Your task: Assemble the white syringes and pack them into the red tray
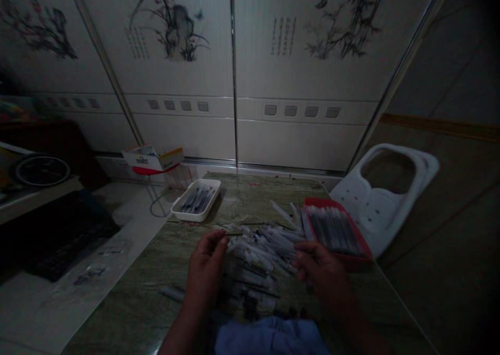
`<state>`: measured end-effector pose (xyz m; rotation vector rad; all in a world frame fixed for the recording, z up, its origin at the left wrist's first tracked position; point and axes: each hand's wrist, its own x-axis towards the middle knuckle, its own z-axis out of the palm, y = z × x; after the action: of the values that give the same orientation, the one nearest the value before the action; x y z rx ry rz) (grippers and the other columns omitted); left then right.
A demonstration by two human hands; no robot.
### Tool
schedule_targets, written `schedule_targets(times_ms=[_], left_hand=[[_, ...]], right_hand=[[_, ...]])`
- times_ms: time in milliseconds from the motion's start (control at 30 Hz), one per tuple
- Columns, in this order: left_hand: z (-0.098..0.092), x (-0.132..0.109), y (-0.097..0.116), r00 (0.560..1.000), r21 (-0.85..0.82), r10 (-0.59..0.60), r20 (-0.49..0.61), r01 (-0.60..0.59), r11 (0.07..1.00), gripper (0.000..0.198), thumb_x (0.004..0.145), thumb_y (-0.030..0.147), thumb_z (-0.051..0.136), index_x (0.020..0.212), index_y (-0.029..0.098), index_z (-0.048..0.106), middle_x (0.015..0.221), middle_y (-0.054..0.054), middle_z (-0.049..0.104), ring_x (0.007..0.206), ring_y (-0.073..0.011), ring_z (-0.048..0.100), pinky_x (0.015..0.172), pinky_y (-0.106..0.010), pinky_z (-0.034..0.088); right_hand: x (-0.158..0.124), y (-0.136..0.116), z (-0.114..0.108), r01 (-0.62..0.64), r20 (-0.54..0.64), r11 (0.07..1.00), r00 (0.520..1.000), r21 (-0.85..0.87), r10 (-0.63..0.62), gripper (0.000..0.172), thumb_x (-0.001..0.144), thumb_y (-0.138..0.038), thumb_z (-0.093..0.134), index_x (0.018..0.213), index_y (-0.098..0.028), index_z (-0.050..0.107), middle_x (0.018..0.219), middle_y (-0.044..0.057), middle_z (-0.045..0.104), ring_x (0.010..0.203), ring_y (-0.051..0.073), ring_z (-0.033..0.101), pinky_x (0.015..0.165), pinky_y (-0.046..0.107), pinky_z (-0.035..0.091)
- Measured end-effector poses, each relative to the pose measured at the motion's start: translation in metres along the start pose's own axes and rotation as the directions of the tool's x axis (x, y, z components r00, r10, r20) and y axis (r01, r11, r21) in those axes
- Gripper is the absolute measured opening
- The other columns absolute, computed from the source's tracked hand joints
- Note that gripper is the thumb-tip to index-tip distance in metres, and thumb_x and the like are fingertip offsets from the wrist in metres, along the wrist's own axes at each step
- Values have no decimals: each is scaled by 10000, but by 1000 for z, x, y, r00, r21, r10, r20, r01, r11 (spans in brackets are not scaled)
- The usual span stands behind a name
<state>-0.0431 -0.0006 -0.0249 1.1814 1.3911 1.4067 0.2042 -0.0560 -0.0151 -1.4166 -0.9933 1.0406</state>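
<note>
My left hand [207, 264] is closed in a pinch on a thin dark pen refill [235, 234], which points to the right. My right hand [318, 267] is closed at the right side of a loose pile of whitish pen barrels [255, 253]; what its fingertips hold, if anything, is too dark to make out. More dark refills [258, 287] lie scattered between the hands. Small black pieces, perhaps pen caps [250, 305], sit close to my body. To the right, a red basket [363, 245] holds a row of pens. A white tray [195, 216] at the back left contains dark, slender pen-like pieces.
The greenish table [156, 271] carries everything. Behind its right edge stands a white plastic chair [422, 170]. An open carton [150, 160] rests on a red stool at the back left. Sliding doors [187, 136] close off the far side. Plastic bags [94, 271] lie on the floor.
</note>
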Motion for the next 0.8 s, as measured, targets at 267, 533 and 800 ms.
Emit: schedule_targets(times_ms=[267, 533, 800], left_hand=[[3, -5, -10, 915, 652, 224, 336, -398, 645, 273, 874, 199, 538, 1090, 235, 701, 1132, -79, 692, 1107, -284, 566, 962, -444, 403], [12, -18, 16, 923, 833, 55, 381, -369, 414, 302, 866, 183, 511, 1088, 252, 703, 1139, -97, 650, 1116, -309, 521, 910, -449, 361], [18, -22, 15, 889, 788, 99, 447, -444, 426, 387, 845, 156, 532, 1169, 291, 697, 1290, -90, 629, 1253, -310, 461, 1023, -479, 336]], right_hand=[[1, -1, -2, 8, -24, 1000, 1000, 21, -8, 296, 851, -428, 665, 1001, -175, 637, 699, 6, 687, 548, 137, 583, 484, 242, 359], [-1, -4, -1, 22, -33, 999, 999, 32, -21, 291, 846, -438, 664, 973, -177, 646, 683, 0, 667, 527, 129, 555, 471, 238, 354], [0, -3, -2, -11, -53, 1000, 998, 27, 13, 313, 842, -468, 669, 986, -191, 649, 683, -7, 652, 519, 128, 538, 442, 225, 323]])
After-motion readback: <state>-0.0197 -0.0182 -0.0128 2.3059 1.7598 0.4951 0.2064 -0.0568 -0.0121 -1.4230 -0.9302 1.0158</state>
